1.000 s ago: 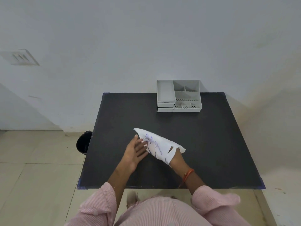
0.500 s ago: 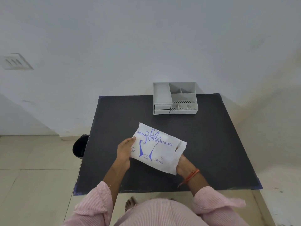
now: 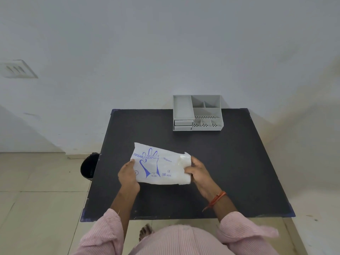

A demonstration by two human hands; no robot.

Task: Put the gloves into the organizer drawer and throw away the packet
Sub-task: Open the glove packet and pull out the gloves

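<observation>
A white plastic packet (image 3: 161, 165) of disposable gloves, printed with a blue hand outline, is held flat above the black table (image 3: 230, 162). My left hand (image 3: 127, 174) grips its left edge. My right hand (image 3: 197, 171) grips its crumpled right end. The gloves are inside the packet and cannot be seen separately. A grey organizer (image 3: 197, 113) stands at the table's far edge against the wall, with two small drawers (image 3: 183, 125), both closed, at its front left.
A black bin (image 3: 89, 166) stands on the tiled floor just left of the table. A white wall rises behind the table. My bare foot (image 3: 146, 231) shows under the near edge.
The packet has been turned printed side up and brought level between both hands. My right hand has moved from under the packet to grip its right end.
</observation>
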